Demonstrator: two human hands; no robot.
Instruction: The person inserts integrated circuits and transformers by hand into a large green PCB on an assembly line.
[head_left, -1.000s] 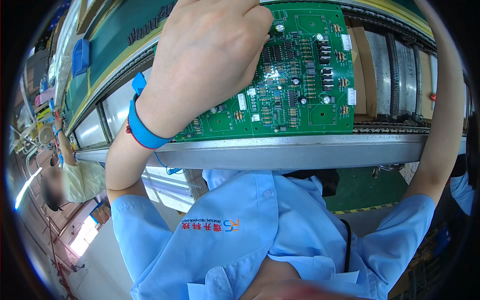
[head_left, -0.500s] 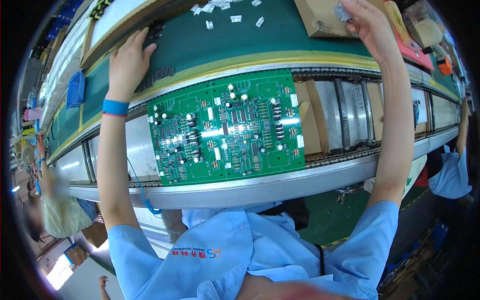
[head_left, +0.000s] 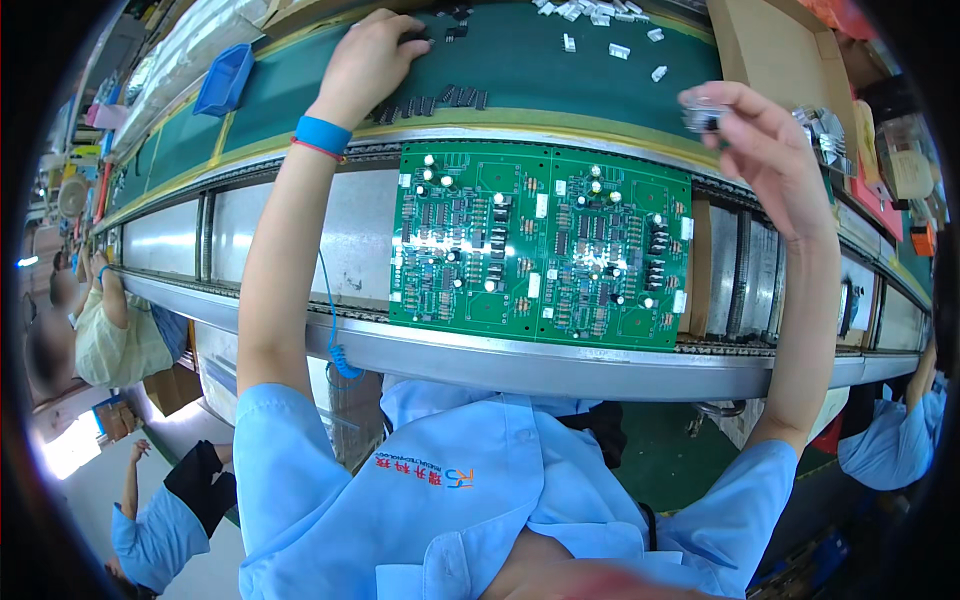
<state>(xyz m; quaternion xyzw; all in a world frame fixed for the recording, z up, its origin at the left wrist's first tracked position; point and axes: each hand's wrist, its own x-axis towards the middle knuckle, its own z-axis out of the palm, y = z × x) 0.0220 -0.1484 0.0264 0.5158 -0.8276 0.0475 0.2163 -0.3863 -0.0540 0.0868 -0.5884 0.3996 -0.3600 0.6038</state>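
Observation:
My right hand [head_left: 768, 150] is raised beyond the right end of the circuit boards, its thumb and fingers pinching a small silver part [head_left: 704, 116] with a dark piece on it. Over the green mat at the far left, my left hand [head_left: 368, 65] has its fingers and thumb apart, the tips beside small black components [head_left: 455, 30]. Nothing shows in its grasp. Two joined green circuit boards [head_left: 543, 308], populated with capacitors, resistors, chips and white connectors, rest on the conveyor rails between my forearms. A row of black pin components [head_left: 430, 104] lies close to my left wrist.
White connectors [head_left: 600, 14] are scattered on the mat [head_left: 540, 70]. A cardboard box [head_left: 770, 45] and silver parts [head_left: 825, 138] are at the far right. A blue bin [head_left: 224, 80] stands far left. A coiled blue cord [head_left: 343, 362] hangs by the front rail [head_left: 560, 365]. Other people are around.
My right hand has come away from the cardboard box toward me, still pinching the silver part. My left hand's fingers are now less stretched. The whole view has shifted, putting the boards further right.

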